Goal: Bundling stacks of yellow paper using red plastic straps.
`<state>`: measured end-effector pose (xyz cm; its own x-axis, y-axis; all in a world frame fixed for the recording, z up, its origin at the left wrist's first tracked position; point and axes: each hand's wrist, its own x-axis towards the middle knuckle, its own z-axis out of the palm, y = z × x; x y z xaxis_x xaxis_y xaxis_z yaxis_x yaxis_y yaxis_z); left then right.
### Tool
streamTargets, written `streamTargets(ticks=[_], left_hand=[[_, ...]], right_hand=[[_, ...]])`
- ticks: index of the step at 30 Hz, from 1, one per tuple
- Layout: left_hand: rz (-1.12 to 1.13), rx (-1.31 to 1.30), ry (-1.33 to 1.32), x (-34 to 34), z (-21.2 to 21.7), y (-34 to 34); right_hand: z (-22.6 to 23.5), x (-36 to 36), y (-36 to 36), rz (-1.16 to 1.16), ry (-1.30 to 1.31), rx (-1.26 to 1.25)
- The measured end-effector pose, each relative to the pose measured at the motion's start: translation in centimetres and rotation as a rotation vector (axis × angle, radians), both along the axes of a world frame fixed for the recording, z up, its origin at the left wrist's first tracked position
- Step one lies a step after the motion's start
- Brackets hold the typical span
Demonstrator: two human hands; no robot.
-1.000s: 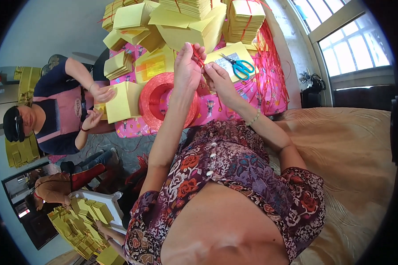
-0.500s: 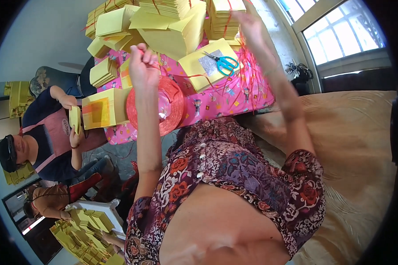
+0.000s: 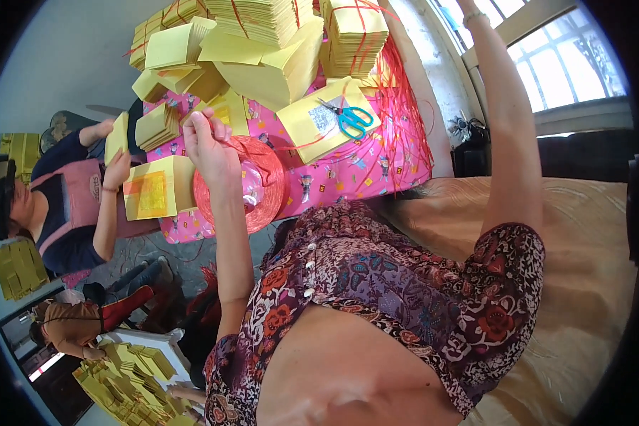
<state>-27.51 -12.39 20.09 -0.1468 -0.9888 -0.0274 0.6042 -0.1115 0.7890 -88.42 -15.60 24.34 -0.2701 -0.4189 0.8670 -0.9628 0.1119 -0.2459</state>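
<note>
My left hand (image 3: 211,145) is raised over a large roll of red plastic string (image 3: 273,181), its fingers closed in a pinch on what looks like the string's thin end. A red strand runs from beside this hand to a yellow paper stack (image 3: 302,124). Scissors with teal handles (image 3: 355,122) lie on that stack, over a silvery square. My right arm stretches far up toward the window; only the base of my right hand (image 3: 468,8) shows at the upper edge, its fingers out of the picture.
Tied yellow paper bundles (image 3: 358,42) and loose stacks crowd the far end of the pink patterned table (image 3: 312,188). Cut red strings (image 3: 408,113) hang over its right side. A co-worker (image 3: 71,192) at left handles a yellow bundle. More bundles (image 3: 131,376) lie lower left, near another person.
My right hand has swung up and right, away from the paper stacks, nearly leaving the picture. My left hand has shifted slightly left and lower, still closed. The co-worker has raised the yellow bundle.
</note>
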Motion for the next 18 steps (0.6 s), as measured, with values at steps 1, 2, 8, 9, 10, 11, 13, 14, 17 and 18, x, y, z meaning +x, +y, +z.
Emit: streamTargets(ticks=[1, 2, 8, 9, 10, 11, 13, 14, 17, 18], left_hand=[[-0.049, -0.002, 0.045, -0.6, 0.7, 0.0], [-0.135, -0.003, 0.107, -1.3, 1.4, 0.0], [-0.02, 0.033, 0.046, 2.8, 3.1, 1.6], [-0.024, 0.043, 0.051, 3.2, 3.5, 1.6], [-0.033, 0.048, 0.054, 3.2, 3.9, 1.5], [-0.056, 0.036, 0.074, 3.3, 4.2, 1.5], [-0.077, 0.028, 0.088, 3.6, 4.7, 1.7], [-0.08, 0.035, 0.105, 3.6, 5.0, 1.8], [-0.126, 0.084, 0.202, 4.0, 6.3, 2.1], [-0.174, 0.127, 0.279, 4.1, 7.2, 2.3]], right_hand=[[0.5, 2.1, 5.0, -0.205, -0.236, 0.146], [-5.6, -7.1, 7.6, -0.046, -0.453, -0.013], [-16.7, 18.4, 11.5, 0.165, -0.577, 0.724], [-16.7, 21.4, 12.1, 0.12, -0.593, 1.041], [-17.6, 22.5, 13.0, 0.143, -0.577, 1.127], [-17.8, 23.9, 13.0, 0.108, -0.638, 1.111], [-17.4, 26.1, 11.6, 0.054, -0.65, 1.058], [-17.2, 27.2, 10.5, 0.059, -0.652, 1.062], [-17.8, 28.8, 8.1, -0.027, -0.628, 1.067], [-19.3, 28.7, 7.8, -0.026, -0.48, 1.076]])
